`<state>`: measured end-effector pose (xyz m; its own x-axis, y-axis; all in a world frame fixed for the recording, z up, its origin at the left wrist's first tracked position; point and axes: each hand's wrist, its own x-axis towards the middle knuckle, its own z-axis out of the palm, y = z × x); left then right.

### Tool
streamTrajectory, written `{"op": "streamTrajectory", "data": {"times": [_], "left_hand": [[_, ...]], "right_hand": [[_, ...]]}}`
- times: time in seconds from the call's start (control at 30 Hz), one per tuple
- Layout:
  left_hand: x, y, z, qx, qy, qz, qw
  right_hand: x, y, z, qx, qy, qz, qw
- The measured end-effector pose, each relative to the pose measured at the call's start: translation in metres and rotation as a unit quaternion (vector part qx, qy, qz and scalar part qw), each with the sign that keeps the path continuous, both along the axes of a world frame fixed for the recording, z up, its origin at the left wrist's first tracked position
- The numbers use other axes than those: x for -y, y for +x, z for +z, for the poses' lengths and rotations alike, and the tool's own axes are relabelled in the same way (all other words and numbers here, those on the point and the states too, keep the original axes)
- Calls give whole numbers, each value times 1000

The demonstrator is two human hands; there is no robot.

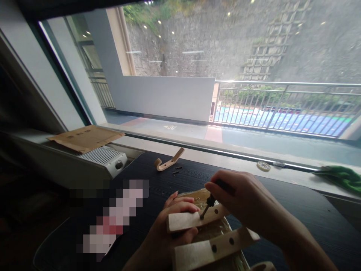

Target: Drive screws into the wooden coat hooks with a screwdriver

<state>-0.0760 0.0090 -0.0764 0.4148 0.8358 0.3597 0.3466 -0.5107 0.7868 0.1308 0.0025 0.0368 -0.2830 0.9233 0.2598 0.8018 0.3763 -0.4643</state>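
My right hand is wrapped round the dark handle of a screwdriver. The screwdriver's tip is at a dark hole in a pale wooden hook. My left hand grips this hook near its left end, fingers over the far side and thumb on the near side. Beneath the hook lies a brown block wrapped in clear film. Nearer to me is a second wooden hook with two dark holes. At the bottom edge another curved wooden piece shows only in part.
A loose wooden hook lies on the dark table, beside two small screws. At the left, a brown envelope rests on a white vented unit. A tape roll and green cloth lie along the windowsill.
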Motion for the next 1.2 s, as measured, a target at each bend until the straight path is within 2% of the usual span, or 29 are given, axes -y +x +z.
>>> {"op": "streamTrajectory", "data": {"times": [0.33,0.47,0.67,0.8,0.97,1.2], "left_hand": [[0,-1,3,-1,-18,-14,1000],[0,0,3,-1,-14,-13,1000],[0,0,0,-1,-5,-13,1000],[1,-1,1,1,-5,-12,1000],[1,0,2,1,-13,-14,1000],[-1,0,-1,8,-6,-14,1000]], "right_hand": [[7,5,0,-34,-60,80,994],[4,5,-1,-32,-79,55,995],[1,0,-5,-13,-48,9,999],[3,3,-5,-27,-55,41,997],[7,9,0,-58,-101,88,989],[1,11,-5,-66,-105,51,991]]}}
